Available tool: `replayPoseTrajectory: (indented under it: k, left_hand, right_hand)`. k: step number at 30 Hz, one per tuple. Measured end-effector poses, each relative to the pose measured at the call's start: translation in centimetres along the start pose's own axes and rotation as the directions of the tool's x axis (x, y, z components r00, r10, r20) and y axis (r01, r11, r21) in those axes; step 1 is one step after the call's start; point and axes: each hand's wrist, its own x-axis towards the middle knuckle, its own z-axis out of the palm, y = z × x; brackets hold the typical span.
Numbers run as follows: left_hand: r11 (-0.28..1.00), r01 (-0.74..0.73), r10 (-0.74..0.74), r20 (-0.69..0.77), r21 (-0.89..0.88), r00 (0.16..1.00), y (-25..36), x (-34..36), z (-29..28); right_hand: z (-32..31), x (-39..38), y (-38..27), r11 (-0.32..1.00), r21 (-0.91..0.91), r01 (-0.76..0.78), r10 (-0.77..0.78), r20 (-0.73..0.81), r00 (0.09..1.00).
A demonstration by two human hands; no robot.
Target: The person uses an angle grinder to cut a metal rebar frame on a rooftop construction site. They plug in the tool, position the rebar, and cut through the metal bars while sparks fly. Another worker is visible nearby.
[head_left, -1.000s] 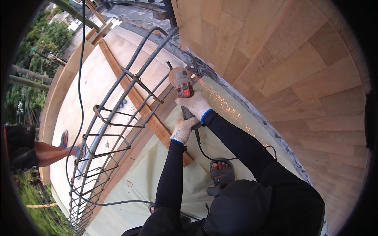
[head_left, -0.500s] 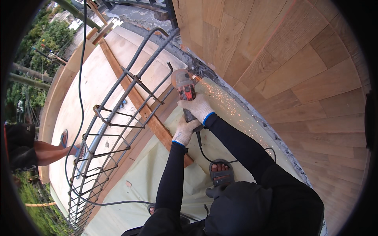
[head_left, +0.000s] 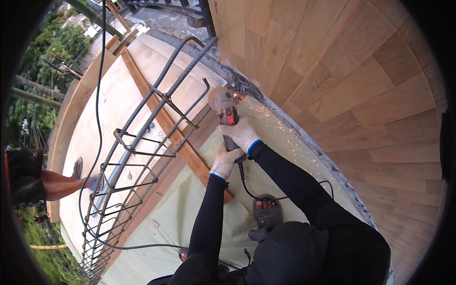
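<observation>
Both my hands, in white knit gloves with blue cuffs, hold a red and black angle grinder [head_left: 227, 113]. My right hand [head_left: 241, 134] wraps round its body just behind the head. Lower down, my left hand [head_left: 224, 161] grips the rear handle, near where the cord comes out. The grinder's disc [head_left: 218, 96] is at the rough concrete edge [head_left: 247, 89]. Orange sparks [head_left: 280, 130] spray from there to the lower right, over the pale sheet [head_left: 256, 116]. What exactly the disc touches is hidden by the tool's head.
A long rebar cage [head_left: 126, 156] runs diagonally at my left, crossed by a wooden plank [head_left: 183, 145]. A black cable [head_left: 98, 109] loops across the left side. Another person's leg [head_left: 64, 185] stands on the pale boards. Wood-plank flooring [head_left: 361, 95] lies to the right.
The grinder and both hands have shifted slightly right and down in the picture. Sparks still fly, a little more thinly spread. The grip is unchanged.
</observation>
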Motion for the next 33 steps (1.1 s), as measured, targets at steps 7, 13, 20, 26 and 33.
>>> replayPoseTrajectory:
  k: [7,13,20,26,33]
  left_hand:
    - [0.999,-0.025,0.026,-0.03,0.03,0.999,0.3,-0.4,0.2]
    - [0.999,-0.032,0.031,-0.03,-0.012,0.999,0.6,-0.3,-0.2]
    - [0.999,-0.021,0.021,-0.009,-0.037,1.0,0.4,0.2,-0.9]
    - [0.997,-0.04,0.038,-0.034,-0.059,0.999,0.7,0.1,-0.5]
    - [0.999,-0.037,0.037,-0.006,-0.032,0.999,0.0,0.1,-0.6]
  right_hand:
    - [0.1,-0.2,0.0,1.0,0.021,0.003,-0.003,-0.007,1.0]
    - [0.5,-0.4,-1.0,1.0,-0.014,-0.019,0.018,-0.04,0.999]
    - [0.6,-0.3,-1.8,1.0,-0.011,-0.013,0.013,-0.017,1.0]
    - [0.8,0.5,-0.6,1.0,-0.011,-0.005,0.004,-0.032,0.999]
    - [0.7,0.2,-0.2,1.0,0.014,-0.013,0.013,-0.024,1.0]
